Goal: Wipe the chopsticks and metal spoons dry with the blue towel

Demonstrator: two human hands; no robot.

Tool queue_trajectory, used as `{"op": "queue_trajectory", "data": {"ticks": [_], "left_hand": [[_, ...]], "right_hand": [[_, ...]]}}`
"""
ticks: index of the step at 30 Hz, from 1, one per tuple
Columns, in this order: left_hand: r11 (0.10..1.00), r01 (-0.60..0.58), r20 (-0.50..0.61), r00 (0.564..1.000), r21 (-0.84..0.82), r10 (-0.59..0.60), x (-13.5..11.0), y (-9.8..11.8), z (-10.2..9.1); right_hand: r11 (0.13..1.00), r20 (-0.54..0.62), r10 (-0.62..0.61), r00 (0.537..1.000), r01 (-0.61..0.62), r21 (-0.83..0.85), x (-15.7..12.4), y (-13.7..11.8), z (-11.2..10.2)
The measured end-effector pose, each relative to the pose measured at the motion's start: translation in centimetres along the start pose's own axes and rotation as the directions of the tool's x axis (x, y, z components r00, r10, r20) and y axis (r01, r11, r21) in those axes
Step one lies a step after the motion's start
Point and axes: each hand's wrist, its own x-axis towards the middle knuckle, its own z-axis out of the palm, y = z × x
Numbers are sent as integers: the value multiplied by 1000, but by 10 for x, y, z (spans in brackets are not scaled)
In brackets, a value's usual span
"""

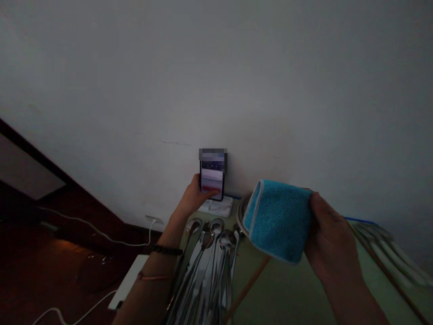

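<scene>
My left hand (199, 192) is closed around a phone (212, 180) with a lit screen. The phone stands upright against the wall, and my thumb lies over the lower part of its screen. In my right hand (333, 230) is a folded blue cloth (282, 221) with a pale edge, pinched at its right side and held up above the table. Behind the cloth, a round metal rim (241, 212) shows in part. Below and between my hands lie several spoons and other metal cutlery (211, 266).
A white power strip (218, 206) lies at the phone's foot on the green tabletop (270, 293). A wooden stick (248, 286) runs under the cloth. Several pale-handled utensils (389, 248) lie at right. A white cable (98, 232) hangs at left. The wall (216, 81) stands behind.
</scene>
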Motion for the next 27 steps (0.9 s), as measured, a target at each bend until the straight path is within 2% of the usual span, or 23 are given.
{"op": "queue_trajectory", "data": {"ticks": [4, 8, 12, 14, 16, 17, 18, 19, 20, 22, 24, 27], "left_hand": [[997, -19, -64, 998, 73, 24, -1, 8, -3], [984, -60, -190, 977, 168, 92, -3, 26, -9], [963, -122, -289, 938, 239, 190, -12, 57, -15], [951, -170, -277, 930, 260, 242, -23, 79, -18], [963, -217, -174, 954, 162, 244, -38, 105, -19], [975, -211, -66, 974, 76, 216, -46, 119, -20], [977, -215, 84, 973, 14, 213, -54, 132, -20], [970, -242, 256, 936, -29, 241, -62, 144, -20], [959, -277, 406, 871, -64, 278, -69, 154, -19], [941, -329, 576, 755, -80, 313, -81, 170, -16], [945, -327, 672, 705, 23, 228, -92, 178, -10], [959, -254, 735, 674, 129, 79, -107, 180, 4]], "right_hand": [[1000, 19, -8, 1000, 8, 2, 0, -1, 0], [1000, 36, -27, 999, 27, 5, 0, -4, 0], [997, 73, -76, 994, 74, 26, -3, -10, 0], [994, 90, -105, 990, 102, 34, -5, -14, 0], [990, 89, -137, 987, 133, 50, -7, -17, 1], [986, 71, -157, 985, 153, 67, -7, -19, 1], [981, 45, -177, 983, 173, 90, -8, -20, 1], [975, 6, -195, 981, 193, 112, -8, -20, 1], [969, -40, -209, 977, 212, 127, -7, -21, 1], [959, -126, -232, 965, 248, 135, -7, -23, 1], [949, -176, -260, 950, 285, 138, -6, -26, 0], [940, -187, -244, 951, 280, 196, -7, -34, -5]]}}
